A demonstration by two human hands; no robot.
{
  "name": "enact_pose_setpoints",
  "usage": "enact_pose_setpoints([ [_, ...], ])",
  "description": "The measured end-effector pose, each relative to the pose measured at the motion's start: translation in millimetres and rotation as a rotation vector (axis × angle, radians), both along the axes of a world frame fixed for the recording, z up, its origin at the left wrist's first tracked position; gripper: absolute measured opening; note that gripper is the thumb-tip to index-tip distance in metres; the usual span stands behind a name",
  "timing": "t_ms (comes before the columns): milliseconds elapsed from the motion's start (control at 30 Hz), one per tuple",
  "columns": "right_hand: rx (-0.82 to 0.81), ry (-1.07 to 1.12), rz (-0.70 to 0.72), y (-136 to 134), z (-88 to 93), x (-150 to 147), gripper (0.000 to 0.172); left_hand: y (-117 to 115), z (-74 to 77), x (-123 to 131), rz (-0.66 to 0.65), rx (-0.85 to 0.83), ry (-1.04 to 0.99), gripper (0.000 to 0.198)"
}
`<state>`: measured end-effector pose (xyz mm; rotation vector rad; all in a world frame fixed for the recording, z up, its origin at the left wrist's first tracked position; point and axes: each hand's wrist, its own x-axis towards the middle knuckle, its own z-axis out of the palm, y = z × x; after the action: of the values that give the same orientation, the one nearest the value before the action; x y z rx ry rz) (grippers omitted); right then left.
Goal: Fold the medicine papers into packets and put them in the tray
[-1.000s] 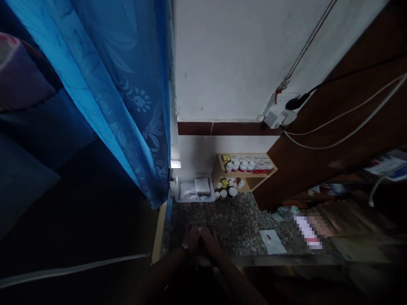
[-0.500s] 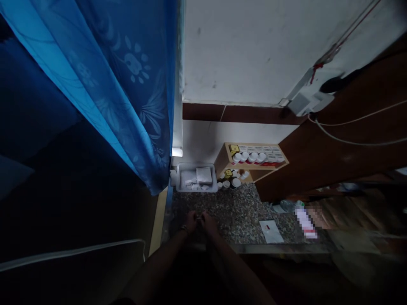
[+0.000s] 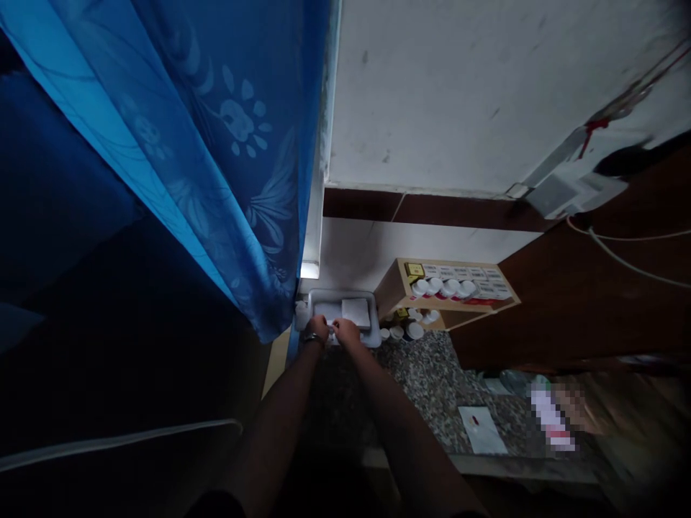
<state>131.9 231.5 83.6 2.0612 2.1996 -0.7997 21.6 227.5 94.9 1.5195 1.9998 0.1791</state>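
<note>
Left hand [image 3: 317, 329] and right hand [image 3: 346, 332] have moved up to the white tray [image 3: 345, 293], fingertips bunched at its contents; cannot tell what they pinch

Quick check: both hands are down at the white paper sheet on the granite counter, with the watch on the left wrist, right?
Not quite: the head view shows the left hand and right hand at the plastic tray against the wall, not at the white paper sheet. The watch is on the left wrist, as you said.
</note>
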Motion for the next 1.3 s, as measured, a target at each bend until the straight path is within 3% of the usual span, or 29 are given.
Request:
enact_pose_setpoints([
  [200,-0.060,-0.062,0.020,7,-23.2,-5,0.021,5,-24.5,12,-0.028,-0.141,0.102,0.017],
  [333,-0.024,-0.041,0.020,11,-13.8,-3,0.024,12,-12.8,15,-0.066,-0.105,0.103,0.015],
  [400,0.051,0.020,0.014,2,-5.2,9,0.028,5,-4.0,14,-0.099,-0.023,0.077,0.014],
  [500,0.272,0.160,-0.025,-35,-1.5,53,0.032,-29,-4.6,12,-0.143,0.271,-0.054,0.016],
  [600,0.338,0.077,-0.154,-96,-16.0,120,0.033,-80,-26.5,19,-0.187,0.392,-0.157,0.018],
  [767,0.210,-0.260,-0.561,-197,-54.6,223,0.039,-153,-63.7,55,-0.377,0.304,-0.234,0.023],
  [833,0.145,-0.345,-0.735,-225,-66.1,247,0.046,-171,-67.2,65,-0.437,0.219,-0.218,0.024],
  [967,0.027,-0.367,-0.910,-258,-82.6,269,0.054,-186,-59.4,75,-0.527,0.129,-0.126,0.029],
  [1133,0.036,-0.360,-0.852,-267,-89.5,267,0.051,-180,-42.8,117,-0.887,0.052,-0.038,0.052],
  [1300,0.102,-0.364,-0.557,-266,-80.6,242,0.043,-175,-36.9,167,-1.130,0.054,0.006,0.054],
])
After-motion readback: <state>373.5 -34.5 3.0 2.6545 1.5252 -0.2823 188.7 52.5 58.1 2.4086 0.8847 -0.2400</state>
